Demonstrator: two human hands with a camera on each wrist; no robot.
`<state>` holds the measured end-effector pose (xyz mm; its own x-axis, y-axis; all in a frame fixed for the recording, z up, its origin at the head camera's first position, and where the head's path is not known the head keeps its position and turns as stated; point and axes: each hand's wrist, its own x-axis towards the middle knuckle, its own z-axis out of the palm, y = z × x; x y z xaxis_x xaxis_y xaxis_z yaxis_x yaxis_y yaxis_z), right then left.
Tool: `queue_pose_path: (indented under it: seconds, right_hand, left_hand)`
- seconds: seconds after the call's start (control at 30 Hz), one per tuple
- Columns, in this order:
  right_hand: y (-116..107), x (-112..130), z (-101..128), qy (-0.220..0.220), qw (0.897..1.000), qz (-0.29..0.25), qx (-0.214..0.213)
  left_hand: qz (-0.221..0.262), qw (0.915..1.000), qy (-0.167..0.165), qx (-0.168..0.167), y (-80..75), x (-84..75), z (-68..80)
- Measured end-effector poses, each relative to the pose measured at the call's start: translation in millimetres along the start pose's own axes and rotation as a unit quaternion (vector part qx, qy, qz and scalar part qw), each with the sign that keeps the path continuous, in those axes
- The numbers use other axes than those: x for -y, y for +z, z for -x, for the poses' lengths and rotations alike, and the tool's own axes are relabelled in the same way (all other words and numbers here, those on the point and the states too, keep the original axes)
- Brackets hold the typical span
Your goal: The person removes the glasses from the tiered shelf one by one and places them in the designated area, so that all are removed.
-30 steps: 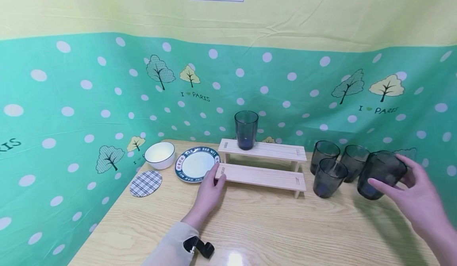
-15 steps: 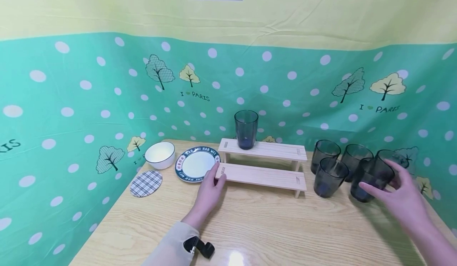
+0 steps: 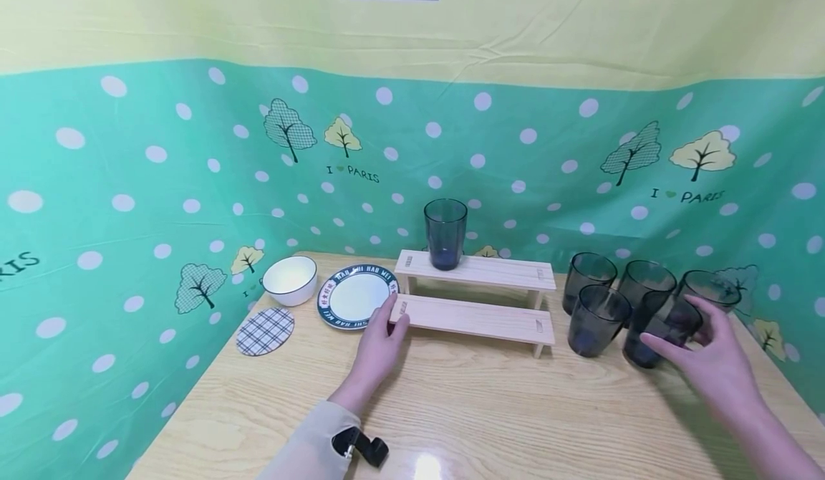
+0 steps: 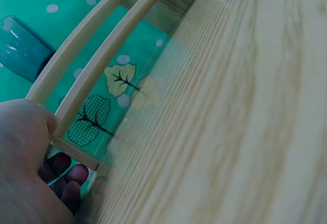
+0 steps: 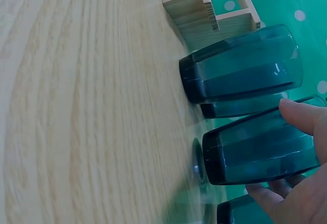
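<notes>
Your right hand (image 3: 712, 365) wraps its fingers (image 5: 299, 116) around a smoky tumbler (image 3: 657, 329) (base just off the surface (image 3: 490, 408)), while your left hand (image 3: 380, 344), fingers relaxed, steadies the two-tier wooden rack (image 3: 477, 301).

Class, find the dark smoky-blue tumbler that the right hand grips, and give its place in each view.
Head: dark tumbler at right, nearest the right hand.
Left wrist: not in it.
Right wrist: tumbler lower right, in the fingers.
Shared landmark: the pale wooden two-step rack.
</notes>
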<state>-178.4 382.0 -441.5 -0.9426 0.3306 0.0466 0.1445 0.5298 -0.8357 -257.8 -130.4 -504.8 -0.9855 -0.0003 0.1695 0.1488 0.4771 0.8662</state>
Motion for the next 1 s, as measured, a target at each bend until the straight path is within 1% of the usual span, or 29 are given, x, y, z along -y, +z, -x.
queue_pose_path:
  seconds: [0.13, 0.33, 0.63, 0.73, 0.9, 1.0]
  right_hand:
    - [2.6, -1.6, -0.5, 0.009, 1.0, 0.003, 0.003]
    - [5.0, -6.2, -0.4, 0.016, 1.0, -0.011, 0.001]
    - [9.3, -3.9, 1.5, 0.001, 0.998, -0.054, 0.014]
    - [10.2, -3.5, 1.6, -0.005, 0.998, -0.058, 0.018]
    - [7.6, -1.9, 1.9, -0.019, 0.999, -0.038, 0.028]
    - [4.0, 2.5, 4.2, -0.04, 0.999, -0.019, 0.024]
  left_hand:
    - [0.003, 1.0, -0.002, 0.002, -0.2, -0.2, 0.9]
    - [-0.002, 1.0, 0.0, 0.0, -0.2, -0.2, 1.2]
    - [-0.005, 1.0, 0.0, 0.0, -0.2, 0.6, -0.8]
    - [-0.007, 1.0, 0.0, 0.0, 0.0, 0.9, -1.3]
    - [-0.007, 1.0, 0.0, 0.0, 0.1, 0.6, -1.7]
    - [-0.008, 1.0, 0.002, 0.001, -0.1, 0.2, -1.4]
